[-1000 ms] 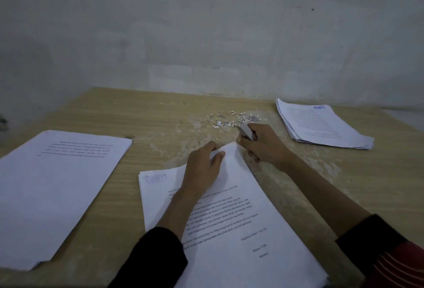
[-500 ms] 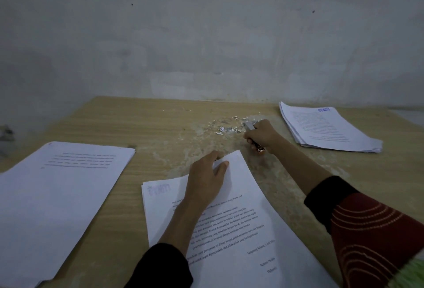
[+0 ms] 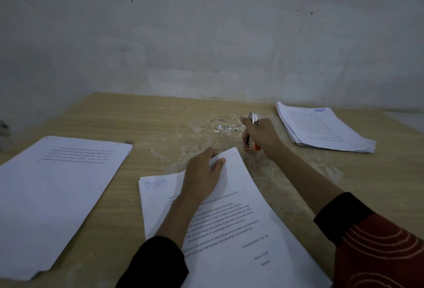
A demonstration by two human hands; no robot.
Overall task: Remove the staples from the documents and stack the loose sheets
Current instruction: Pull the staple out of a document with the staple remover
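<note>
Head view: on the wooden table (image 3: 146,124), the left hand (image 3: 203,174) holds the top corner of the document (image 3: 236,225) at the near centre, fingers bent over its far edge and thumb on the page. The right hand (image 3: 262,137) grips an orange stapler (image 3: 248,145) just beyond it, beside scattered staples (image 3: 221,126). The stack of loose sheets (image 3: 57,193) lies left, and another pile of papers (image 3: 321,127) far right.

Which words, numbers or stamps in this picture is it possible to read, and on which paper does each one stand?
Middle document, near the bottom: seems to read "Tangerang Selatan"; the date after it is too blurred.
Its body text and blue stamp: too blurred to read.
Right stack: all print too blurred.
Left stack: printed lines too small.
</note>
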